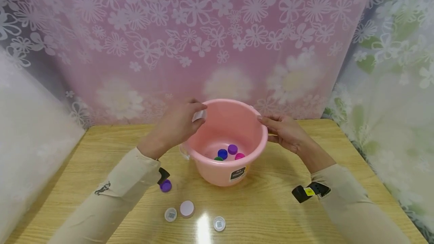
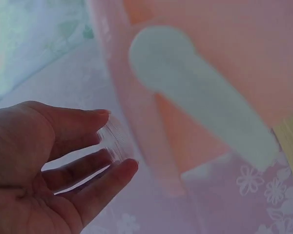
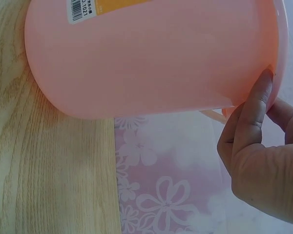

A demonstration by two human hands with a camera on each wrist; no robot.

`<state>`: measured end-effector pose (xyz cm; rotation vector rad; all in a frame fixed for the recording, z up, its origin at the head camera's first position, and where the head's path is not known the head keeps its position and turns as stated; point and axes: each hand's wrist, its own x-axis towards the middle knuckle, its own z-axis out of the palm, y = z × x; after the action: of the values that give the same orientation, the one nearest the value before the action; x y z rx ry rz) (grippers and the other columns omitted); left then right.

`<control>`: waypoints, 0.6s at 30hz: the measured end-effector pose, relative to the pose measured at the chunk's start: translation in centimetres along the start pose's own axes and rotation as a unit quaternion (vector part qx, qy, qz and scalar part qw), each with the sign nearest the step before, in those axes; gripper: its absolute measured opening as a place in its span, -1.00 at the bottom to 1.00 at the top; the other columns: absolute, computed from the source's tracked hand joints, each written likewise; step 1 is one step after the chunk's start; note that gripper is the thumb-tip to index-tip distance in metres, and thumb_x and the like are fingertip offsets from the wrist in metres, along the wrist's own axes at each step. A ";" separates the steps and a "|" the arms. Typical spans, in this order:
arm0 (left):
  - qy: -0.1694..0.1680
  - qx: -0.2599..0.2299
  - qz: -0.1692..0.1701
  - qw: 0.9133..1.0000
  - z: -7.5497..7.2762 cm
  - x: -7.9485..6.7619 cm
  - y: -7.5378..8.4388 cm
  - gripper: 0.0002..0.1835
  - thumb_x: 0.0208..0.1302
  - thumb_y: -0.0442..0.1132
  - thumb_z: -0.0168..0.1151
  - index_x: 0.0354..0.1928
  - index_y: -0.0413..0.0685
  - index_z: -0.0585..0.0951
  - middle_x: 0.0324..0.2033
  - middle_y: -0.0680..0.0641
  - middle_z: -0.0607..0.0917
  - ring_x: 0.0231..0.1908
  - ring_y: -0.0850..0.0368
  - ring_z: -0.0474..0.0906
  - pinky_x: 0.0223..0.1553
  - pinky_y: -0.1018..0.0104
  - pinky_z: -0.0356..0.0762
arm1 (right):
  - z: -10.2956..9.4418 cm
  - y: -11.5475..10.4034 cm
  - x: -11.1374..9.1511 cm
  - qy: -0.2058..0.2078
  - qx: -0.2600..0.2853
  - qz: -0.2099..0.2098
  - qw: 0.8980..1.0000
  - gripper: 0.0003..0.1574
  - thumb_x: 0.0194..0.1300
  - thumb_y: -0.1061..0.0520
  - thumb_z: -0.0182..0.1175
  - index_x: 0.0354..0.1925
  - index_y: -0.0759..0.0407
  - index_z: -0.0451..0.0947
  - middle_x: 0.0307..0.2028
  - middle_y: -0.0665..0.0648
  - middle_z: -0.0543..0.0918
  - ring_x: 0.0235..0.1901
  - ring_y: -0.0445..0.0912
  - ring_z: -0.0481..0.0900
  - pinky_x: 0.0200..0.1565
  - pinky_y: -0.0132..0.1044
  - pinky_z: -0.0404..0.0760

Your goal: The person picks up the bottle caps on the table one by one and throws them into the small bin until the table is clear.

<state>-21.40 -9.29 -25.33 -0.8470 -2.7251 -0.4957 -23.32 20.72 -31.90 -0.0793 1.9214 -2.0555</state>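
A pink plastic bucket [image 1: 213, 172] stands upright on the table. On its bottom lie a blue cap [image 1: 222, 154], a purple cap [image 1: 232, 149], a pink cap [image 1: 239, 156] and a green cap [image 1: 218, 159]. At the left rim, my left hand [image 1: 176, 125] pinches a clear, ridged plastic cap [image 2: 116, 141] between thumb and fingers. My right hand [image 1: 286, 134] grips the bucket's right rim, the thumb on one side and fingers beneath the lip in the right wrist view. A white handle [image 2: 200, 92] hangs at the bucket's side in the left wrist view.
In front of the bucket on the wooden table [image 1: 271, 206] lie a purple cap [image 1: 165, 186], a pale pink cap [image 1: 187, 208] and two whitish caps, one left [image 1: 170, 215] and one right [image 1: 219, 223]. A flowered pink curtain [image 1: 217, 40] hangs behind the table.
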 end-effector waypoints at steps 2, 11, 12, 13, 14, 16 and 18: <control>-0.008 -0.001 0.015 1.000 0.6 0.1 0.2 -0.64 0.24 -0.27 0.31 0.06 -0.25 0.60 -0.07 -0.17 0.60 -0.11 -0.03 0.55 -0.05 0.16 0.55 | 0.0 0.0 0.0 0.001 0.001 0.000 1.000 -0.47 0.37 0.00 0.16 0.13 0.34 0.37 -0.13 0.14 0.60 -0.17 -0.04 0.67 -0.11 -0.20 0.63; -0.018 0.001 0.068 0.998 3.0 0.5 0.2 -0.73 0.27 -0.29 0.27 0.00 -0.17 0.63 -0.05 -0.12 0.62 -0.02 0.00 0.53 0.04 0.19 0.51 | -0.1 0.0 0.0 0.006 0.006 0.001 1.000 -0.46 0.37 -0.01 0.16 0.12 0.33 0.37 -0.13 0.13 0.60 -0.17 -0.04 0.67 -0.12 -0.21 0.63; -0.019 -0.004 0.072 0.997 3.2 0.6 0.2 -0.74 0.27 -0.29 0.27 -0.01 -0.17 0.63 -0.06 -0.11 0.61 -0.04 0.02 0.54 0.04 0.20 0.51 | -0.2 0.0 0.0 0.006 0.007 0.001 1.000 -0.47 0.36 -0.01 0.17 0.12 0.33 0.37 -0.13 0.13 0.60 -0.17 -0.04 0.67 -0.12 -0.21 0.63; -0.021 -0.009 0.076 0.997 3.4 0.5 0.2 -0.75 0.28 -0.30 0.26 -0.02 -0.16 0.63 -0.07 -0.10 0.61 -0.05 0.04 0.54 0.02 0.23 0.52 | -0.2 0.1 0.1 0.006 0.009 0.000 1.000 -0.47 0.36 -0.01 0.17 0.12 0.32 0.38 -0.13 0.13 0.61 -0.17 -0.04 0.67 -0.11 -0.21 0.63; -0.021 -0.013 0.081 0.996 3.6 0.5 0.2 -0.76 0.28 -0.31 0.26 -0.02 -0.16 0.63 -0.09 -0.09 0.60 -0.07 0.05 0.53 0.02 0.24 0.51 | -0.1 0.1 0.1 0.006 0.010 0.000 1.000 -0.47 0.36 -0.01 0.17 0.11 0.32 0.38 -0.14 0.13 0.61 -0.16 -0.04 0.67 -0.11 -0.20 0.63; -0.016 -0.017 0.095 0.995 4.1 0.5 0.1 -0.78 0.26 -0.32 0.27 -0.05 -0.16 0.64 -0.12 -0.08 0.60 -0.10 0.08 0.52 -0.01 0.28 0.51 | -0.1 0.1 0.1 0.006 0.012 0.000 1.000 -0.47 0.35 -0.01 0.18 0.10 0.32 0.40 -0.14 0.13 0.61 -0.17 -0.04 0.67 -0.11 -0.20 0.63; -0.013 -0.025 0.114 0.993 4.4 0.5 -0.1 -0.80 0.25 -0.35 0.28 -0.08 -0.16 0.65 -0.17 -0.07 0.61 -0.15 0.10 0.51 -0.04 0.30 0.52 | -0.1 0.1 0.1 0.005 0.014 0.000 1.000 -0.48 0.34 -0.02 0.19 0.09 0.32 0.41 -0.14 0.13 0.62 -0.17 -0.05 0.67 -0.12 -0.20 0.63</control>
<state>-22.37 -7.42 -29.20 -1.1666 -2.6037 -0.5085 -23.37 20.76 -32.03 -0.0627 1.8991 -2.0863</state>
